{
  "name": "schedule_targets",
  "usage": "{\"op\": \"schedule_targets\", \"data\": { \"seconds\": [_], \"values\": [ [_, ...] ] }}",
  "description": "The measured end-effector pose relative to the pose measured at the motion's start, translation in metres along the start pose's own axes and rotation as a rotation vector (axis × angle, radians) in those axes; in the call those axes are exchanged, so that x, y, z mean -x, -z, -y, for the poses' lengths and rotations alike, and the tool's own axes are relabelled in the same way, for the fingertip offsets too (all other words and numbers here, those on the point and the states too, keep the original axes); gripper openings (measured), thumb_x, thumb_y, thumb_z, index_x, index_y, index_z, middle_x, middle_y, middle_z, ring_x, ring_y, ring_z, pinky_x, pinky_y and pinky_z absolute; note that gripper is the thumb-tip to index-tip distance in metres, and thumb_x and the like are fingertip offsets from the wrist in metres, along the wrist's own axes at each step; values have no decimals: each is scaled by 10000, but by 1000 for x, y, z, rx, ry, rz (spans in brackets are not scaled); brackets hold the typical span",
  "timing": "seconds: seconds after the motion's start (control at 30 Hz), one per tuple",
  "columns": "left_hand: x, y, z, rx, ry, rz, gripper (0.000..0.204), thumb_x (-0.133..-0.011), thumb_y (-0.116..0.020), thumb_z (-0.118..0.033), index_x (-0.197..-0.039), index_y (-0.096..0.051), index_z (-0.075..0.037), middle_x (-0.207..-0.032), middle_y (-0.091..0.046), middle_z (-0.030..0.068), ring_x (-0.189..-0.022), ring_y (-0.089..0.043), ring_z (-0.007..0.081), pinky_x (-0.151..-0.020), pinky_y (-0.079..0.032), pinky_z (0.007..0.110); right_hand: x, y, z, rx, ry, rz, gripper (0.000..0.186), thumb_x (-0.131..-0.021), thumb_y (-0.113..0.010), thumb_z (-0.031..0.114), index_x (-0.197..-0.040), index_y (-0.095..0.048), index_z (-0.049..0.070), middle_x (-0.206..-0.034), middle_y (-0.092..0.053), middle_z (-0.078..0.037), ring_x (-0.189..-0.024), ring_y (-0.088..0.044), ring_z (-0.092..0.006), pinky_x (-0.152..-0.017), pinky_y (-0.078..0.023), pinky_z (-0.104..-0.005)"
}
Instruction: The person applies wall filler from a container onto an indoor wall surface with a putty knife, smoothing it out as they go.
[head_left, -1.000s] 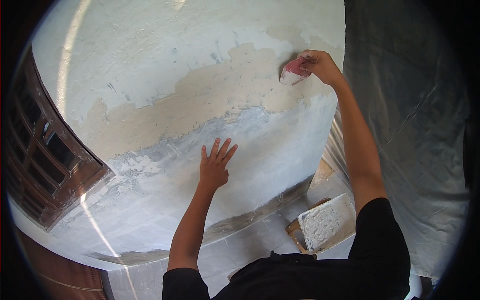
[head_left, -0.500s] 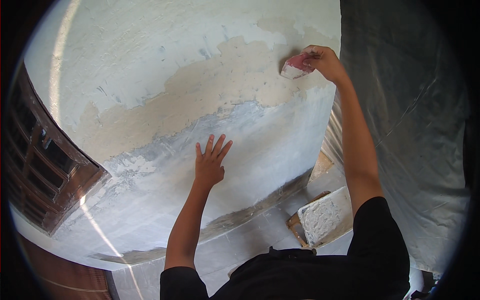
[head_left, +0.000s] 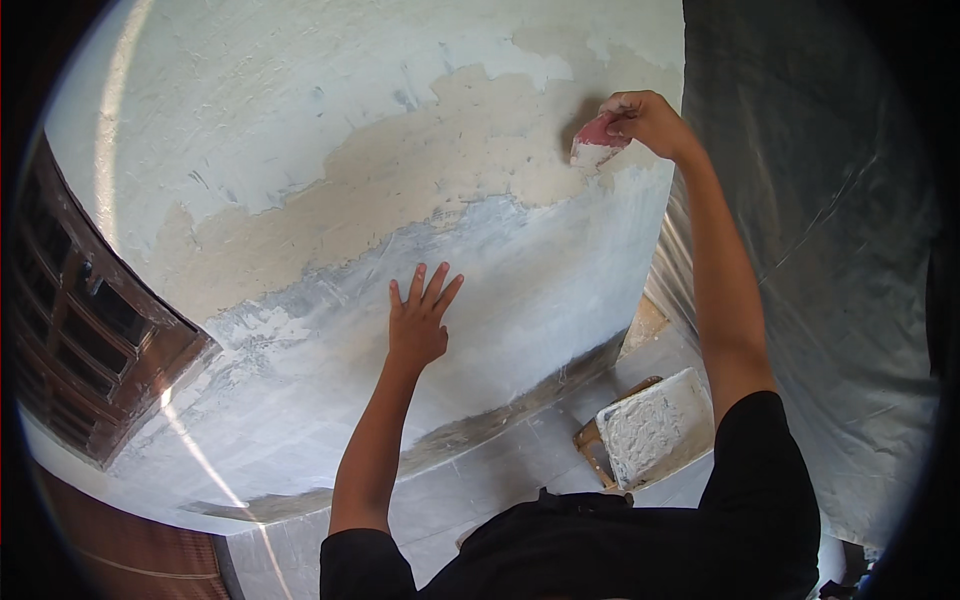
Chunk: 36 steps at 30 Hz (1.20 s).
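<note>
My right hand (head_left: pixel 645 122) is closed around a putty knife (head_left: pixel 598 140), whose pinkish-red body carries white paste along its lower edge. Its blade edge is at the wall near the upper right; whether it presses on the surface I cannot tell. My left hand (head_left: pixel 419 318) rests with spread fingers on the whitish lower part of the wall (head_left: pixel 520 290) and holds nothing. Between the two hands runs a beige, rough patch (head_left: pixel 430 150), with smoother white and grey coating below it and pale paint above.
A tray of white paste (head_left: pixel 655 425) sits on a small wooden stool (head_left: pixel 592 450) low on the right. Plastic sheeting (head_left: pixel 820 230) hangs beyond the wall's right edge. At the left is a brown wooden frame with panes (head_left: pixel 100 320). Grey tiles (head_left: pixel 480 485) cover the floor.
The putty knife in my right hand has shifted slightly right and tilted more steeply. My left hand stays in nearly the same place on the wall.
</note>
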<state>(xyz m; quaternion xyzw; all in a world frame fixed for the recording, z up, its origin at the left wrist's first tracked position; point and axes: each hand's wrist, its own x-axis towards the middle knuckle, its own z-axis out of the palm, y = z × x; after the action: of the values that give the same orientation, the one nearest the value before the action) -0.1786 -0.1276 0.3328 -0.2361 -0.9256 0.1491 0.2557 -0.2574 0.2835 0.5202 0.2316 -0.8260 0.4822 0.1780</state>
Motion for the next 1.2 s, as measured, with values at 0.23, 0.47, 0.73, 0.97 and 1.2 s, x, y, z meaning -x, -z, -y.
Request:
{"op": "schedule_targets", "data": {
  "seconds": [0.23, 0.47, 0.73, 0.97, 1.2],
  "values": [
    [1, 1, 4, 47, -18, 64, 836, -743, -643, -210, -1483, -264, -300, -1579, -135, 12, -1444, -129, 329, -1056, -159, 692, -8, -18, -5, 1, -24, -150, 197, -751, -603, -55, -940, -657, -50, -857, -678, -88, -789, -643, -173, -724, -512, -281],
    [-1, 0, 0, -18, 5, -15, 960, -643, -717, -219, -1482, -264, -323, -1570, -178, -28, -1441, -165, 250, -1105, -141, 608, -1, -21, -11, 134, 11, 76, 177, -788, -585, -93, -951, -642, -52, -851, -667, -81, -748, -619, -145, -673, -509, -271],
    [-2, -1, 2, 28, -18, 59, 844, -736, -650, -212, -1483, -267, -300, -1578, -140, 17, -1443, -129, 330, -1060, -148, 692, 2, -2, 0, 19, 52, -132, 208, -754, -602, -67, -951, -663, -38, -854, -682, -94, -743, -645, -149, -684, -537, -273],
    [-1, -2, 3, 31, -27, 61, 829, -738, -627, -203, -1482, -272, -296, -1575, -156, 24, -1439, -145, 342, -1052, -147, 701, 0, -29, -32, 74, 37, -52, 210, -757, -612, -60, -961, -662, -44, -843, -677, -99, -718, -634, -159, -679, -521, -284],
    [-1, -4, 1, 13, -31, 61, 810, -741, -612, -196, -1479, -288, -289, -1576, -155, 31, -1441, -134, 349, -1048, -130, 707, 23, 26, -38, -171, 23, -381, 233, -779, -660, -21, -1012, -649, -20, -833, -648, -26, -794, -603, -115, -760, -479, -265]
  ]
}}
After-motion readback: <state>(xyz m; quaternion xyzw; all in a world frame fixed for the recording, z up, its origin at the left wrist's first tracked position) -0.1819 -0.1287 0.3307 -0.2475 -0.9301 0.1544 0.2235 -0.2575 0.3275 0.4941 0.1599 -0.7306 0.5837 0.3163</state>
